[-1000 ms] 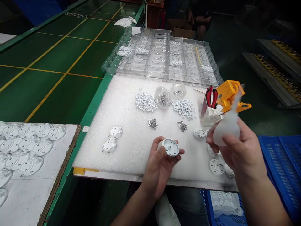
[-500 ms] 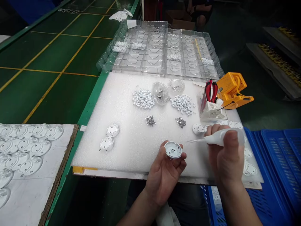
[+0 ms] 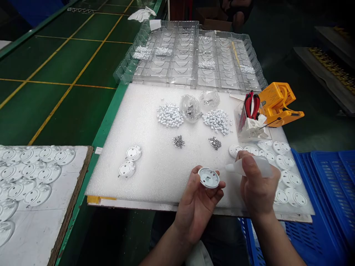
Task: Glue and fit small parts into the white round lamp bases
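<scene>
Round white plastic cap (image 3: 208, 177), smooth-walled and shallow with small holes in its face, gripped by the rim in the left hand (image 3: 196, 210), fingers curled around it, hollow side up, above the palm. Soft translucent squeeze bottle (image 3: 251, 166) clenched in the right hand (image 3: 257, 188), its thin nozzle (image 3: 227, 169) pointing at the cap, just apart from it. Compared with 1 s ago: bottle swung from upright to nearly level, nozzle much nearer the cap, more finished-looking discs in view at the right.

On the pebbly white foam sheet (image 3: 155, 181): 2 heaps of small white pieces (image 3: 169, 115), 2 small heaps of silver bits (image 3: 178, 141), 2 clear plastic bags (image 3: 190, 108), and white discs (image 3: 290, 178) in loose rows. Clear box (image 3: 241, 127) holding red-handled pliers (image 3: 251, 105), beside an orange tool (image 3: 277, 105). Beyond the foam, clear moulded tray (image 3: 124, 72), some compartments holding small white pieces. Blue plastic crate (image 3: 321, 207) below the right edge.
</scene>
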`<action>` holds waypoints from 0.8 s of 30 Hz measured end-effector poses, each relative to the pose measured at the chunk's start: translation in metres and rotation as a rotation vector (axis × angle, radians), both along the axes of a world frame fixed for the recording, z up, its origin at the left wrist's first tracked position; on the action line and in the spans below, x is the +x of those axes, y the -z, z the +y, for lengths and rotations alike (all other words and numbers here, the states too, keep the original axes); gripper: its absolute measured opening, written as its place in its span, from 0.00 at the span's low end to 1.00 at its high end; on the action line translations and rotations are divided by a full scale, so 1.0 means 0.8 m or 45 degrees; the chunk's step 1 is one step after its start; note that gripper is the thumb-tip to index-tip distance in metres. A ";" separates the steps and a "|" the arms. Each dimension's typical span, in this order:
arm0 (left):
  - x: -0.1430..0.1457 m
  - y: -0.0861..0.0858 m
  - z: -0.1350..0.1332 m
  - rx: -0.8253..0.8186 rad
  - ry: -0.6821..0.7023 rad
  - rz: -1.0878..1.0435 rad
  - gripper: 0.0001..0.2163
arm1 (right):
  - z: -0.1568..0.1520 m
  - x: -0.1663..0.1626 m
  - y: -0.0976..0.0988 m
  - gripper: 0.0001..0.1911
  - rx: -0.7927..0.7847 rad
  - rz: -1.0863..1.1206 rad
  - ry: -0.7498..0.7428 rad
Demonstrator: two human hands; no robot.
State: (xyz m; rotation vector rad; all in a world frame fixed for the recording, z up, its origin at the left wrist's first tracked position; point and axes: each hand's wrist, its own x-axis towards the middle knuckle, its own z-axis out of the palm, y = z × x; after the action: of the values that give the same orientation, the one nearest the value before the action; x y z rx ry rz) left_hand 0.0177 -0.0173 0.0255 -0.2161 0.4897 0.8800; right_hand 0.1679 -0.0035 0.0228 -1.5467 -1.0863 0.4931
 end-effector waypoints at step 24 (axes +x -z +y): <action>0.000 0.001 0.000 0.002 0.001 -0.002 0.18 | -0.004 -0.001 0.002 0.25 -0.016 -0.007 0.020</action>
State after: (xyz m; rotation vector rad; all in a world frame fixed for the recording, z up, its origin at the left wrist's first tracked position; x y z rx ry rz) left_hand 0.0181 -0.0170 0.0245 -0.2150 0.4873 0.8798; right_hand 0.1675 -0.0063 0.0213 -1.5671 -1.0764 0.4866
